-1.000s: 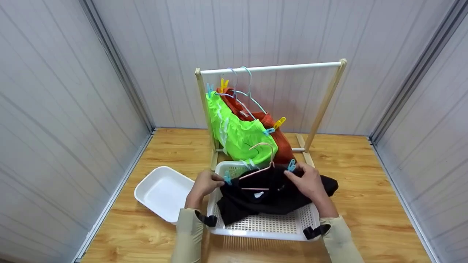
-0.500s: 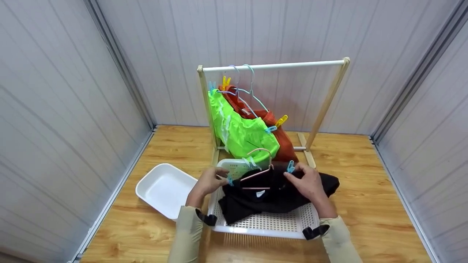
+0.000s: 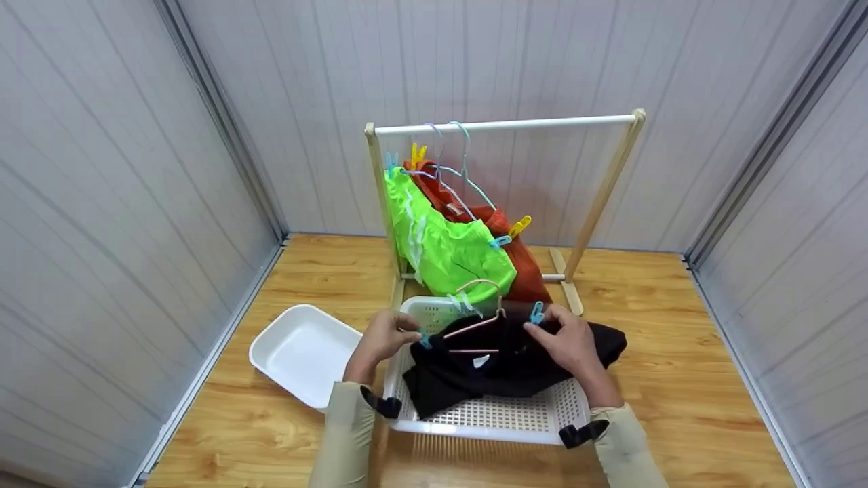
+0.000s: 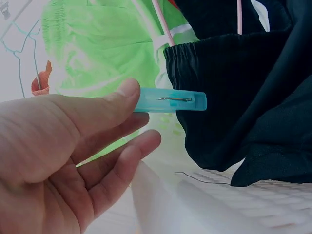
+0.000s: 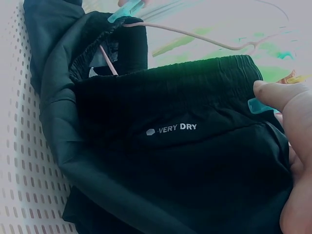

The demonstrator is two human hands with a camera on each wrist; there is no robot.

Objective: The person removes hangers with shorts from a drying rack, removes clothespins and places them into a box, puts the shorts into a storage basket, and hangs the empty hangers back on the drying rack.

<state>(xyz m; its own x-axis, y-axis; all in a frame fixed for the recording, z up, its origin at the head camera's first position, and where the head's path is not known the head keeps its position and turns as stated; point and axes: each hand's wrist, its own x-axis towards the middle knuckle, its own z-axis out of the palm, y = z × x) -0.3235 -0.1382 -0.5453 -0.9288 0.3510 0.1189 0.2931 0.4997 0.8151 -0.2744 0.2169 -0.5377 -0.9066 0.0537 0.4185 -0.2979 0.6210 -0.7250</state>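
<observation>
A pair of black sports pants with an elastic waistband lies gathered over the white basket, its leg length hidden in the folds. A pink hanger sits inside the waist, hook up. My left hand pinches a blue clothespin between thumb and finger; its jaws are on the left corner of the waistband. My right hand grips the right corner of the waistband, thumb in front and fingers behind, right beside a second blue clothespin. White print shows below the waistband.
Behind the basket stands a rack with a white rail and wooden legs. Bright green shorts and an orange-red garment hang there, clipped with blue and yellow clothespins. A white tub is at the left.
My left hand has come onto the left clothespin, which has tipped from upright to a slant. The hanger's hook has leaned slightly left. My right hand stays at its corner.
</observation>
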